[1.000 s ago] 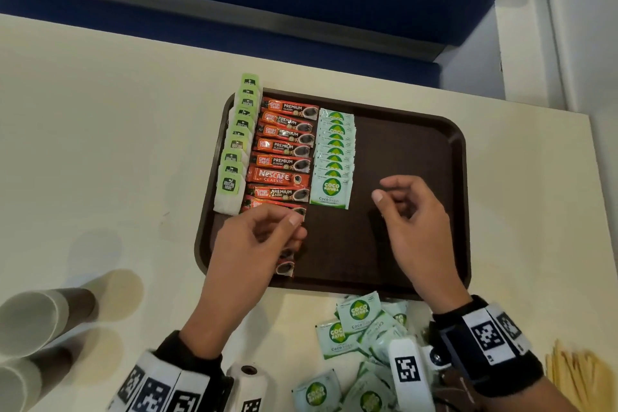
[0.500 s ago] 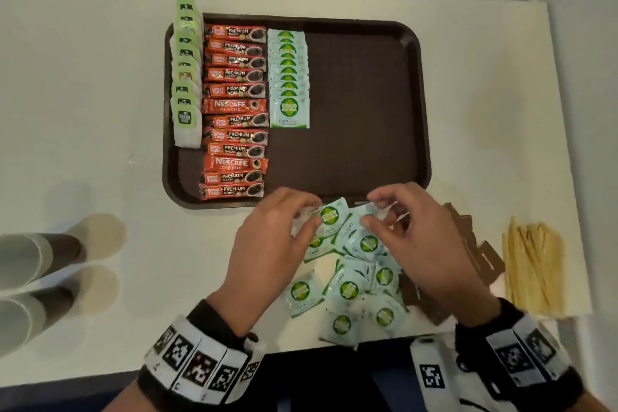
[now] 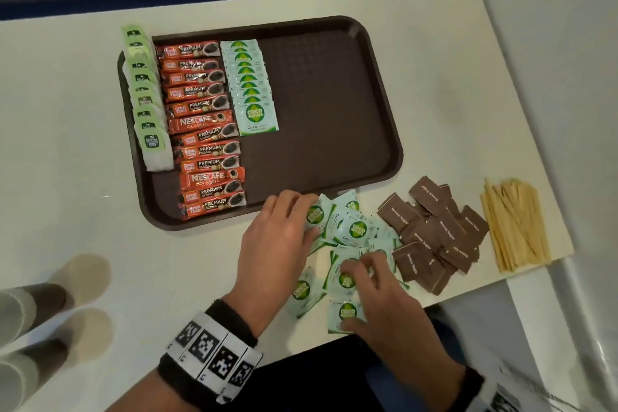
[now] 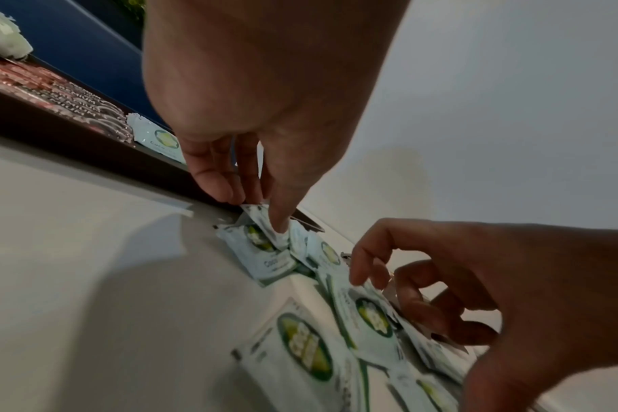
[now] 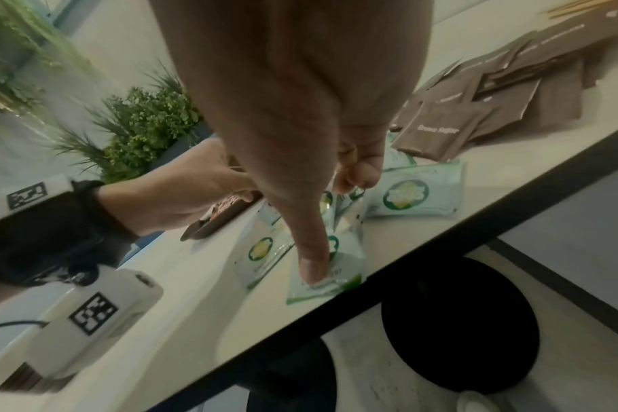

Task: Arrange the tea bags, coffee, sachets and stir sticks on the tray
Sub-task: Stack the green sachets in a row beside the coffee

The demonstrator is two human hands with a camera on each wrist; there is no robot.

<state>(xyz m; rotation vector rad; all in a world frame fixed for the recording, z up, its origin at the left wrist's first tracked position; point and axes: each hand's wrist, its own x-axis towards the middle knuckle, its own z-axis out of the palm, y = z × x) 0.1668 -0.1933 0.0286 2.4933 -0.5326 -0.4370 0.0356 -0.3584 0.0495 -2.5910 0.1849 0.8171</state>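
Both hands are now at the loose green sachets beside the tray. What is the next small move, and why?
Probably the left hand should lift the sachet it pinches and lay it at the near end of the green sachet row on the tray. That row is shorter than the coffee row beside it, and many green sachets still lie on the table.

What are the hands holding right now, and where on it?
Left hand pinches a Coco Natura sugar sachet by its upper edge, at the tray rim. Right hand only presses a thumb on another sachet; no grip is visible.
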